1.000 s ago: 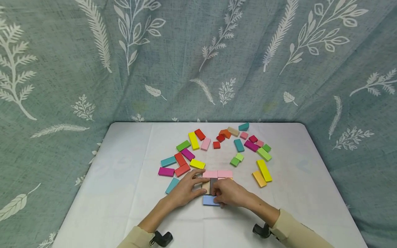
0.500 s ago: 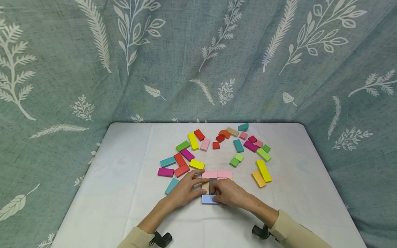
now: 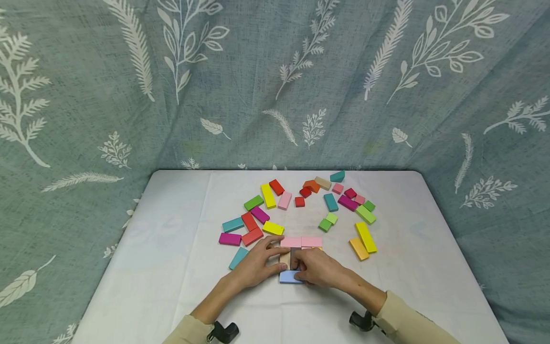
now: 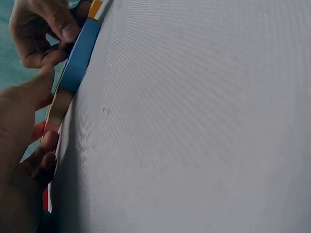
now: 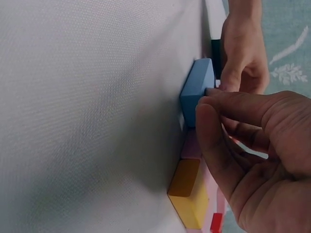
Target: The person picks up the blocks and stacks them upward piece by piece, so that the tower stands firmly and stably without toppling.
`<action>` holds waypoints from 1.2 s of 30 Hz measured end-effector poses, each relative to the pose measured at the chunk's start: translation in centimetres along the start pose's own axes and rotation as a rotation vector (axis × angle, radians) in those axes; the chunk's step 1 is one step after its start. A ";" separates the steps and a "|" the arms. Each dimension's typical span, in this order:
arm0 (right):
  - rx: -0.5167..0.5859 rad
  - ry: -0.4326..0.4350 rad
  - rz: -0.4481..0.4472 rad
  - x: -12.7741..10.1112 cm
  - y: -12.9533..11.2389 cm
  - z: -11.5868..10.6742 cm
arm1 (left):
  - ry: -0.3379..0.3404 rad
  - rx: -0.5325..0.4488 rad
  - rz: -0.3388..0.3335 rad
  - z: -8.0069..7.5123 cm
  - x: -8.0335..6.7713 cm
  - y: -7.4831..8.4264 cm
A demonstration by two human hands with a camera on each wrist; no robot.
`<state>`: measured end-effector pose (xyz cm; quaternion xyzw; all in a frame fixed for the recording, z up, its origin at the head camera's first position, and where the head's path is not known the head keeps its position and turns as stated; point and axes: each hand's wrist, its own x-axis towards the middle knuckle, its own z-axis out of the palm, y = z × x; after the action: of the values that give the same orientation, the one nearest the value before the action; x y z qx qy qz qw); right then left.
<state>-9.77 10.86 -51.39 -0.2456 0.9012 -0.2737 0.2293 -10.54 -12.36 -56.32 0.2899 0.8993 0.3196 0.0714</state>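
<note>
In the head view my right hand pinches the right end of a light blue block, which lies flat along the near side of a small block arrangement. Its thumb and forefinger meet at the end of that block in the right wrist view. My left hand has its fingers spread along the left side, touching a beige block. A dark grey block stands beside the beige one. Two pink blocks form the far row. The right hand hides part of the arrangement; an orange-yellow block shows in the right wrist view.
Loose coloured blocks lie in an arc beyond the hands: a magenta block and red block on the left, a teal block farther back, a yellow block on the right. A white cloth covers the table.
The light blue block has shifted slightly away from the body, closing up to the beige and grey blocks, with my right hand on it. My left hand has stayed in place.
</note>
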 end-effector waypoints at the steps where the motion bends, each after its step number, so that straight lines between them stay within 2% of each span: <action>1: -0.006 0.002 -0.007 0.0 0.0 0.0 | 0.000 0.003 0.001 0.0 0.0 0.0; 7: 0.060 0.008 -0.004 -0.6 0.8 -1.4 | 0.006 0.010 0.006 0.0 0.0 0.1; 11: 0.086 0.075 0.085 -1.6 2.4 -3.8 | 0.005 0.015 -0.005 0.1 0.0 0.2; 16: 0.074 0.189 0.223 -3.2 6.3 -7.0 | 0.001 0.011 -0.015 0.1 0.0 0.2; 22: 0.085 0.234 0.368 -5.1 10.6 -9.5 | 0.002 0.012 -0.008 0.2 0.1 0.1; 24: 0.097 0.223 0.391 -5.6 11.4 -9.7 | 0.000 0.009 -0.007 0.2 0.1 0.1; 28: 0.095 0.170 0.377 -6.1 12.1 -9.7 | -0.003 -0.001 -0.006 0.1 0.1 0.0; 31: 0.034 0.133 0.352 -5.9 12.3 -9.2 | -0.002 -0.006 -0.004 0.1 0.1 0.0; 36: -0.088 0.124 0.354 -5.2 12.1 -8.3 | -0.001 -0.007 -0.004 0.2 0.1 0.0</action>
<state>-14.13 25.78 -51.06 -0.0759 0.9538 -0.2041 0.2070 -10.56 -12.22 -56.50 0.2881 0.8988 0.3223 0.0732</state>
